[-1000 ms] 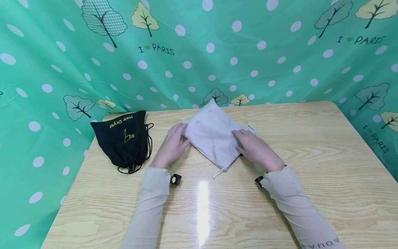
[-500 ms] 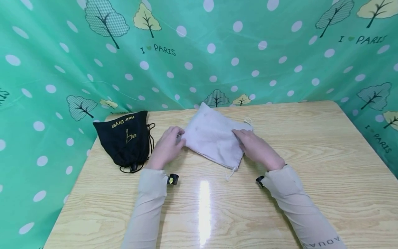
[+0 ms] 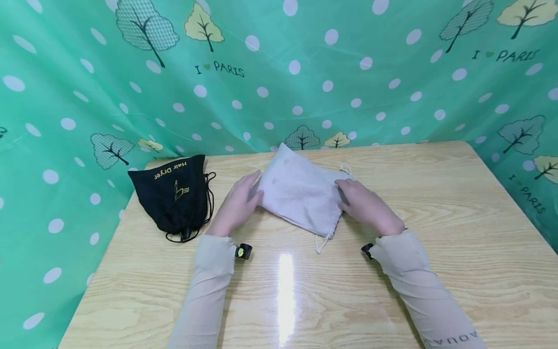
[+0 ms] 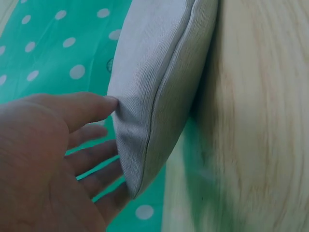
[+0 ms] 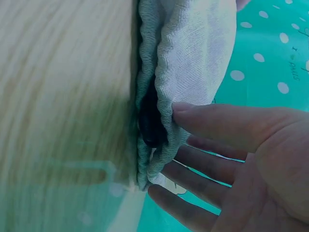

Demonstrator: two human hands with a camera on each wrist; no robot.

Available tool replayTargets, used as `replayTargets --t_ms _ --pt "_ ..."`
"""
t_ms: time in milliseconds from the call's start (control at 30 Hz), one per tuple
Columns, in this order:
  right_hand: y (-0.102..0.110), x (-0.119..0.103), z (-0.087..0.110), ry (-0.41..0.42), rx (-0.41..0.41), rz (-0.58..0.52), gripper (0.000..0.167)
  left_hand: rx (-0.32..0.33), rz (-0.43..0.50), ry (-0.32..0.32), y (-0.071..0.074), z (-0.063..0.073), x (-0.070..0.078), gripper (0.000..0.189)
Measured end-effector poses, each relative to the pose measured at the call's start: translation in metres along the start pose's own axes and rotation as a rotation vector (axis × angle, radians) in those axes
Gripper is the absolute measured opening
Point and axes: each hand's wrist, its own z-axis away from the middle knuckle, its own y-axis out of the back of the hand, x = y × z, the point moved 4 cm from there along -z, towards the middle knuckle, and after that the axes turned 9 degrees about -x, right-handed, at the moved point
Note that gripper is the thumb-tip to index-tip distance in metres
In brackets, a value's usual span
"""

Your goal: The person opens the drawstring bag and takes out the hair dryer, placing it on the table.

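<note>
A light grey drawstring bag [image 3: 301,191] lies flat on the table, its closed corner toward the backdrop and its cords at the right and front corners. My left hand [image 3: 237,203] is at the bag's left corner. In the left wrist view its thumb [image 4: 96,107] touches the cloth and the other fingers extend behind the corner. My right hand [image 3: 364,206] is at the opening on the right. Its thumb [image 5: 203,118] rests against the frilled rim, with the other fingers spread loosely. Inside the parted opening a dark object [image 5: 152,121] shows; its kind is hidden.
At the table's left lies a black drawstring pouch [image 3: 174,194] printed "Hair Dryer", its black cord trailing on its right side. A green dotted curtain [image 3: 244,116] hangs along the back and sides of the wooden table [image 3: 436,194].
The grey bag has turned, its far corner shifting left and its front cord corner shifting right. My left hand has moved slightly left; the right hand has slid a little right.
</note>
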Motion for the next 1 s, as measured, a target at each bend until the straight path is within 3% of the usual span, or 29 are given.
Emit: replayTargets --t_ms 367,700,833,1000 --pt "0.0 0.007 -0.004 -0.036 0.052 0.001 0.045 0.008 0.054 -0.028 -0.003 -0.002 0.005 0.043" --pt "-0.001 0.014 -0.004 -0.011 0.099 0.033 0.039 0.001 0.079 -0.058 -0.003 -0.004 0.009 0.025" --pt "0.003 0.017 -0.003 -0.01 0.089 0.02 0.043 0.01 0.082 -0.052 -0.002 -0.004 0.008 0.022" --pt "0.011 0.025 0.001 -0.068 0.044 -0.022 0.056 0.03 0.12 -0.05 -0.001 -0.006 0.003 0.023"
